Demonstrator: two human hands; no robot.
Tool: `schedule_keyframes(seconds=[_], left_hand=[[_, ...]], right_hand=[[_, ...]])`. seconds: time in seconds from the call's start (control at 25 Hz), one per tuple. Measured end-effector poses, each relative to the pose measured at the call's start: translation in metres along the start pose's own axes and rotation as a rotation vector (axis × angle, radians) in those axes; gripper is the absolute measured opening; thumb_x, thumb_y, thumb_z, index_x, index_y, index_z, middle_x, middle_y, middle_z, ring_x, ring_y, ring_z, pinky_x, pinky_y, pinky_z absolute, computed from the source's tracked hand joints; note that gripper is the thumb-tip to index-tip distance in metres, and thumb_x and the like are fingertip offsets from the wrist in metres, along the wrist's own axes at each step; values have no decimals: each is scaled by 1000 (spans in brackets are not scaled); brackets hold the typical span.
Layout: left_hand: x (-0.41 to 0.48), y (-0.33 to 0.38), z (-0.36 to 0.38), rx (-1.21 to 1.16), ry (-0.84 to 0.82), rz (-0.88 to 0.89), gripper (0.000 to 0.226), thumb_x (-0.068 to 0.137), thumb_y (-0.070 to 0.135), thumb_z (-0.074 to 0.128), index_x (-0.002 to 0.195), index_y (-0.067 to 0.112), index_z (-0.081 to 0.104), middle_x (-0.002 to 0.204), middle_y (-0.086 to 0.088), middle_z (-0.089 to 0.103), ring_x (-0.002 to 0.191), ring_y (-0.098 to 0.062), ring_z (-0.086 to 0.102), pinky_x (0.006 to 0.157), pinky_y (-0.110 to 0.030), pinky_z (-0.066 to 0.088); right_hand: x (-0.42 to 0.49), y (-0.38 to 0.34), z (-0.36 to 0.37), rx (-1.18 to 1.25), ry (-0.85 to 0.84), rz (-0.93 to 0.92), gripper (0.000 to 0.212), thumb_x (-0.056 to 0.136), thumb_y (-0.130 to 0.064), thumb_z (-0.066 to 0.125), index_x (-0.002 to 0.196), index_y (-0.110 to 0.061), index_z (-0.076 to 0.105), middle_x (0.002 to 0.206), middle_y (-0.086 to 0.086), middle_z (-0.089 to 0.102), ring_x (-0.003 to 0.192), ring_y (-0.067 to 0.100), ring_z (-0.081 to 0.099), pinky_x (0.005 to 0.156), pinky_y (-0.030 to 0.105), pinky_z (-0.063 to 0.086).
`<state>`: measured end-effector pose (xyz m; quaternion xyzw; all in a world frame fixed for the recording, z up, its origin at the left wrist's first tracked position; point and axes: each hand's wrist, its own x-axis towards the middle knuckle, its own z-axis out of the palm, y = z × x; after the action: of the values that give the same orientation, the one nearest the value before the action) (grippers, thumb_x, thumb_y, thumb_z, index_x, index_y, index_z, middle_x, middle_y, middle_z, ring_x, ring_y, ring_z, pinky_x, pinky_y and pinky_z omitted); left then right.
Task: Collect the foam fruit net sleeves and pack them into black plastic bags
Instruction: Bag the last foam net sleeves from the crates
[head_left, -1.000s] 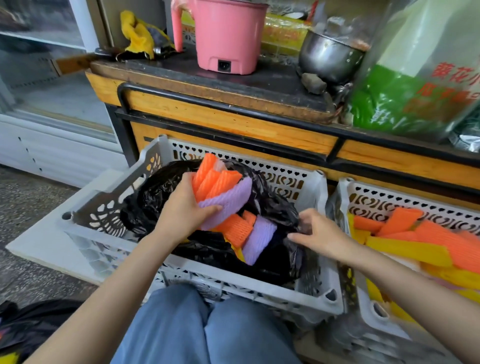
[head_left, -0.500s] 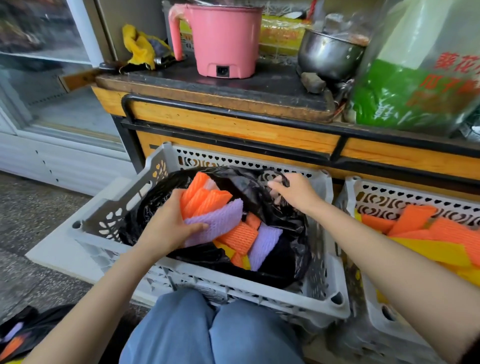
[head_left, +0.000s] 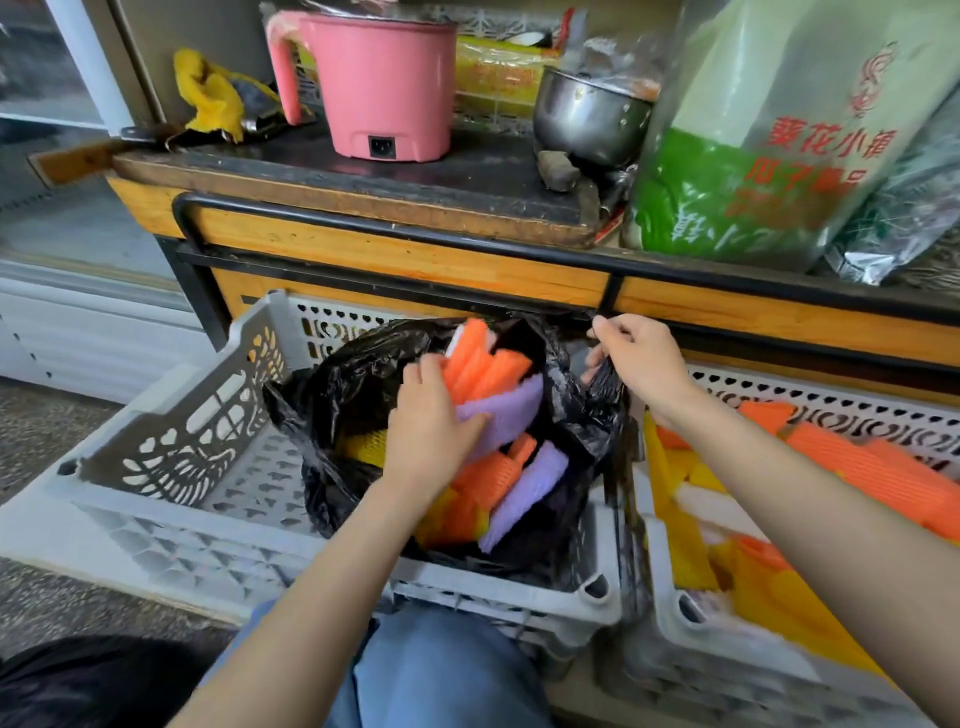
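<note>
Down in front of the wooden bench (head_left: 405, 260) a person is crouched over a grey crate (head_left: 182, 441) with a black plastic bag (head_left: 332, 405) sitting in it, mouth open. The left hand (head_left: 431, 421) is wrapped round a bundle of foam sleeves (head_left: 493, 379), orange ones fanned upward with a purple one against the thumb, held right at the bag's opening. The right hand (head_left: 641, 364) pinches the bag's far right edge between curled fingers and holds it lifted. More sleeves (head_left: 535, 478), purple, orange and yellow, already lie inside the bag. Just beside it on the right, a second crate (head_left: 727, 384) holds a loose heap of orange and yellow sleeves (head_left: 852, 462). A pink pot (head_left: 384, 88) and a steel pot (head_left: 587, 114) stand on the bench.
</note>
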<state>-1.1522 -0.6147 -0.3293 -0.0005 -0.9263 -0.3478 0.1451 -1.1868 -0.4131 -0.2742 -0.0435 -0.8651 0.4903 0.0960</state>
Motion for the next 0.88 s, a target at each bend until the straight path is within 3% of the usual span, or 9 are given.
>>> schedule_keyframes(seconds=[0.08,0.12,0.2,0.32,0.4,0.48,0.64,0.76,0.88], left_hand=[[-1,-2,17,300,-172,12,63,81,35,67,131,13,35,128,-9,42,122,-30,43,94,-44,38],[-2,-3,23,351,-258,22,65,82,38,66,133,15,33,131,-8,42,124,-29,41,96,-43,36],[-4,-7,34,342,-453,86,72,84,43,64,140,14,29,138,-9,39,129,-29,38,103,-41,34],[-10,-6,39,380,-634,169,80,89,49,54,148,10,16,149,-13,28,136,-29,31,109,-43,30],[-14,0,32,465,-585,185,78,91,51,48,149,11,14,148,-11,28,136,-29,30,110,-42,29],[-19,14,20,552,-414,245,71,93,48,46,147,12,17,143,-10,31,132,-29,33,105,-40,30],[-30,55,7,91,-37,451,37,93,21,51,128,9,47,124,-10,48,114,-30,48,94,-42,38],[-41,96,24,-28,-103,605,25,92,17,52,116,11,54,114,-7,51,107,-25,50,92,-40,42],[-53,132,66,-24,-296,689,26,94,18,54,119,12,53,120,-5,49,115,-22,46,96,-38,38]], right_hand=[[-2,4,-11,-21,10,0,29,100,-26,42,95,-6,62,68,1,66,65,14,65,63,9,46],[-2,7,-16,-43,15,4,29,100,-26,43,97,-6,63,69,-1,66,66,18,65,69,19,51],[-4,11,-26,-111,32,26,29,99,-27,44,102,-8,65,72,-6,65,67,23,60,69,36,53],[-11,17,-37,-97,-11,23,25,98,-24,46,114,-10,59,78,-8,64,82,22,61,67,40,56],[-20,19,-47,-26,-78,-8,27,97,-26,48,121,-14,51,89,-8,61,90,17,61,73,37,57],[-31,27,-64,19,-91,-60,31,97,-30,48,125,-18,47,101,-7,58,96,13,60,85,35,53],[-65,67,-105,-70,-33,-129,30,93,-17,55,122,-11,50,108,-1,58,103,13,56,79,9,41],[-94,109,-140,-237,-190,-89,31,88,-19,64,117,-19,54,115,-5,58,111,9,54,88,8,41],[-118,142,-174,-454,-300,-14,51,79,-33,72,125,-22,52,125,-8,53,113,2,46,92,13,34]])
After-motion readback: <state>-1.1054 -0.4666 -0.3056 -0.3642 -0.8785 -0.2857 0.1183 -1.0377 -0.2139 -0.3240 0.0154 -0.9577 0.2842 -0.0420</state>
